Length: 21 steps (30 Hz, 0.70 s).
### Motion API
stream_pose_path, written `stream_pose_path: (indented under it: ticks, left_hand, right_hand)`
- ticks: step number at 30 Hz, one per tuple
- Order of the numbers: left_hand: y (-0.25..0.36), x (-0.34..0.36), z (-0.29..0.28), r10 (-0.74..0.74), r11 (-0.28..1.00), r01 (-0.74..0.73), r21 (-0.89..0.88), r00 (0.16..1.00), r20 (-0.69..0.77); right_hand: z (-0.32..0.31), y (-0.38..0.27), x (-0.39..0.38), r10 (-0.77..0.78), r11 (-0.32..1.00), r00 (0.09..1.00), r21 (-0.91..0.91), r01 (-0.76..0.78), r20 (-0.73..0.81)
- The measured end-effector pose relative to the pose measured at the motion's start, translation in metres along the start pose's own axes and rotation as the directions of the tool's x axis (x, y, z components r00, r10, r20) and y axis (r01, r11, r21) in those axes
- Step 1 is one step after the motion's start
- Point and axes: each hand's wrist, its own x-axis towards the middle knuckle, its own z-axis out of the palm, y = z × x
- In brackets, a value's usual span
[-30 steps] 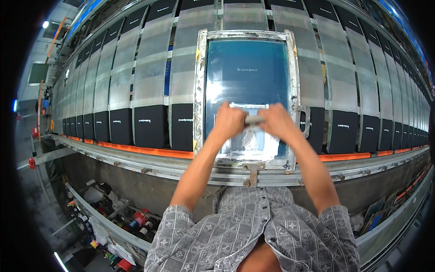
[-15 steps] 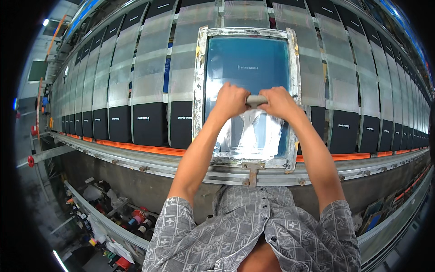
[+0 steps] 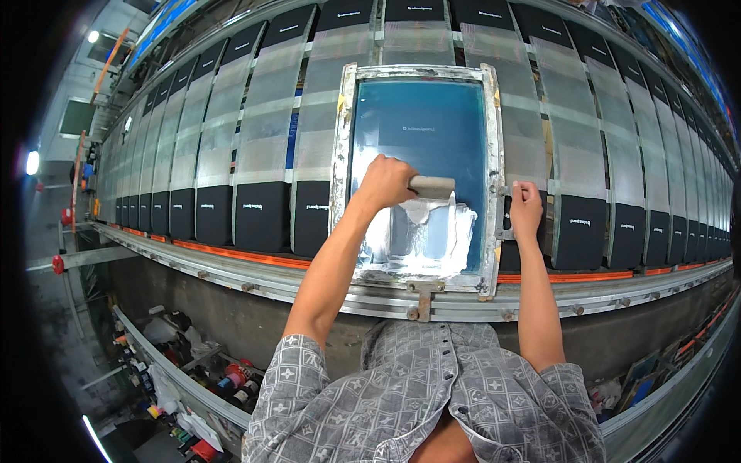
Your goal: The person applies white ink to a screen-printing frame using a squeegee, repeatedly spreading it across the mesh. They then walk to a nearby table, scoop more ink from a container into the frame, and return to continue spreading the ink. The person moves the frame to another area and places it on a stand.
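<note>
A silk-screen frame (image 3: 495, 123) with blue mesh lies over the long row of pallets in front of me. White ink (image 3: 461, 241) is smeared across the near part of its mesh. My left hand (image 3: 386, 183) is closed round the left end of a grey squeegee (image 3: 438, 185), which stands on the mesh at the far edge of the ink. At the frame's right side, my right hand (image 3: 526, 210) has its fingers curled at a metal handle (image 3: 507, 214) fixed to the frame. Part of that handle is hidden by the hand.
Pallets carrying black fabric pieces (image 3: 262, 216) with small white prints run left and right. A metal rail (image 3: 309, 295) with bolts lies along the near edge, and a bracket (image 3: 424, 302) joins the frame there. Bottles and tubs (image 3: 241, 378) fill a low shelf at the lower left.
My right hand has let go of the squeegee and moved right to the handle on the frame's side. My left hand keeps hold of the squeegee, now tilted slightly.
</note>
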Motion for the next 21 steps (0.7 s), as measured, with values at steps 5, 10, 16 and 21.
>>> stream_pose_path:
  ticks: [5,10,16,21]
  left_hand:
    - [0.027,-0.082,0.048,0.071,0.997,-0.058,0.051,0.949,-0.307]
    - [0.062,-0.191,0.039,0.068,0.998,-0.064,0.025,0.923,-0.378]
    - [-0.058,-0.231,-0.004,-0.025,0.998,0.038,0.041,0.954,-0.299]
    - [-0.098,-0.238,-0.048,-0.054,0.997,0.062,0.043,0.985,-0.163]
  right_hand:
    - [-0.004,-0.007,0.003,0.071,0.997,0.996,0.015,-0.072,0.060]
    - [-0.008,-0.062,-0.018,-0.045,0.996,0.999,0.078,0.047,-0.019]
    - [0.119,-0.082,-0.080,-0.126,0.963,0.991,0.235,0.130,-0.035]
    - [0.160,-0.121,-0.110,-0.160,0.953,0.981,0.240,0.183,-0.111]
